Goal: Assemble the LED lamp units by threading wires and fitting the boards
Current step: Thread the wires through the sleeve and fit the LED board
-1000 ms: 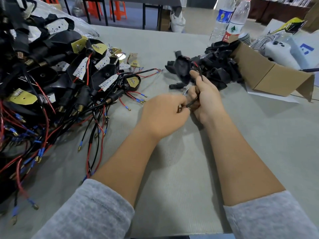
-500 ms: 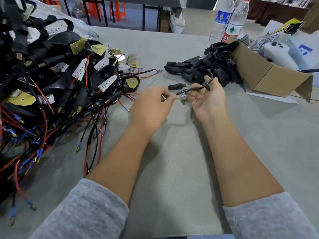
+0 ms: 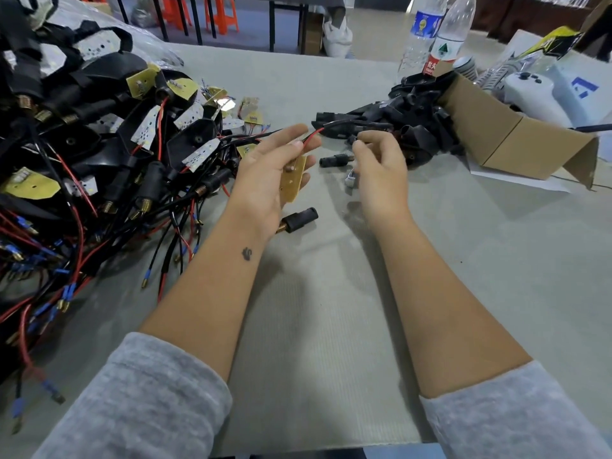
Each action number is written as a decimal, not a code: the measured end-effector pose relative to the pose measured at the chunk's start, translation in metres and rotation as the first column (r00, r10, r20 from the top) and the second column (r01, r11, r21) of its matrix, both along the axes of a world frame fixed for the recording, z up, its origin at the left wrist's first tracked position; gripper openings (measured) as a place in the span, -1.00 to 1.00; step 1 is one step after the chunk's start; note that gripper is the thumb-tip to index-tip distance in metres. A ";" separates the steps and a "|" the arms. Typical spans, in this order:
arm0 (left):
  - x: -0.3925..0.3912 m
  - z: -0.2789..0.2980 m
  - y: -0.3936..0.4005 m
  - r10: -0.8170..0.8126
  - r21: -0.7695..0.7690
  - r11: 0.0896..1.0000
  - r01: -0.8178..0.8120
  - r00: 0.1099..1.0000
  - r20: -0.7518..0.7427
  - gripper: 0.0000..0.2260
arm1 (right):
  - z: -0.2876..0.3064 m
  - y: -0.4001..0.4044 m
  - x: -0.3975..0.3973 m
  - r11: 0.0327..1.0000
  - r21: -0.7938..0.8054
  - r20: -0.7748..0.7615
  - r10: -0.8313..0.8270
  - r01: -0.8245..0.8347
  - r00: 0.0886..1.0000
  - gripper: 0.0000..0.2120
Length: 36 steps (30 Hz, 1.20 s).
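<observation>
My left hand [image 3: 268, 173] is turned palm up and holds a small yellow LED board [image 3: 293, 178] between thumb and fingers. A red and black wire pair [image 3: 334, 127] runs from the board across to my right hand [image 3: 381, 167], whose curled fingers pinch the wire's far end. Below the left hand a black connector with a brass spring [image 3: 298, 220] lies on the grey table [image 3: 331, 309]. Another black connector [image 3: 334, 159] lies between my hands.
A large heap of assembled black lamp units with boards and red, black and blue-tipped wires [image 3: 99, 160] fills the left side. Empty black housings [image 3: 407, 117] spill from a tipped cardboard box [image 3: 516, 140] at right. Two water bottles [image 3: 433, 34] and a white controller [image 3: 533, 91] stand behind.
My left hand has turned palm up and now shows the yellow board. My hands have moved apart, drawing the wire out between them. A spring connector now lies below the left hand.
</observation>
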<state>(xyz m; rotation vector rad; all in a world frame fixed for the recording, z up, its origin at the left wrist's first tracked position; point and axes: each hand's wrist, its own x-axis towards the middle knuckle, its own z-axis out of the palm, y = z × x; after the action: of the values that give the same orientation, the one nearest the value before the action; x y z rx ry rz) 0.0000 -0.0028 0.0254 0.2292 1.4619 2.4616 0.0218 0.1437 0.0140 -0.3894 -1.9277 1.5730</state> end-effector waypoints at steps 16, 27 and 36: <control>0.016 -0.001 0.009 -0.357 -0.347 0.902 0.257 0.896 -0.265 -0.75 | 0.000 0.007 -0.003 0.954 0.091 -0.187 -0.265 0.285 0.946 -0.86; 0.002 -0.019 0.007 -0.343 -0.768 0.604 -0.211 0.801 -0.490 -0.60 | 0.006 0.027 0.001 0.797 -0.543 -0.006 -0.320 0.266 0.948 -0.49; -0.001 -0.014 0.000 -0.052 -0.643 0.484 -0.594 0.713 -0.699 -0.70 | 0.007 0.023 0.000 0.823 -0.524 -0.029 -0.276 0.221 0.961 -0.45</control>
<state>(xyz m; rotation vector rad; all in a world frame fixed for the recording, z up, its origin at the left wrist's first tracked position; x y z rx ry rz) -0.0012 -0.0023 0.0110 0.7040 3.0599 1.5136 0.0219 0.1664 0.0207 -0.7362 -1.2850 1.8731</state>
